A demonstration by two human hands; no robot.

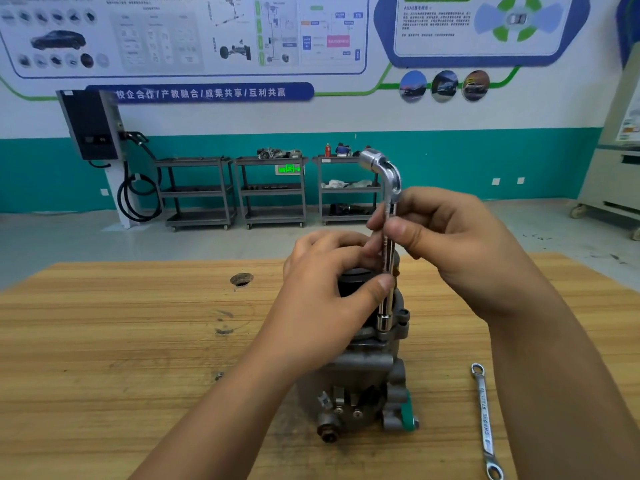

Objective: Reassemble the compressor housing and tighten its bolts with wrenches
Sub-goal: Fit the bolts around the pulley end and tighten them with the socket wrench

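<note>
A grey metal compressor point(360, 382) stands upright on the wooden table point(121, 341), its black round top under my left hand. A chrome L-shaped socket wrench point(387, 244) stands vertical, its lower socket set on a bolt at the housing's upper right flange. My right hand point(446, 244) pinches the wrench shaft near its upper part. My left hand point(329, 282) rests on the compressor top, its thumb and fingers touching the shaft lower down.
A ring spanner point(484, 420) lies on the table to the right of the compressor. A small loose metal part point(218, 376) lies left of it, and a hole point(241, 279) sits in the tabletop farther back. Grey shelf carts point(270, 192) stand by the far wall.
</note>
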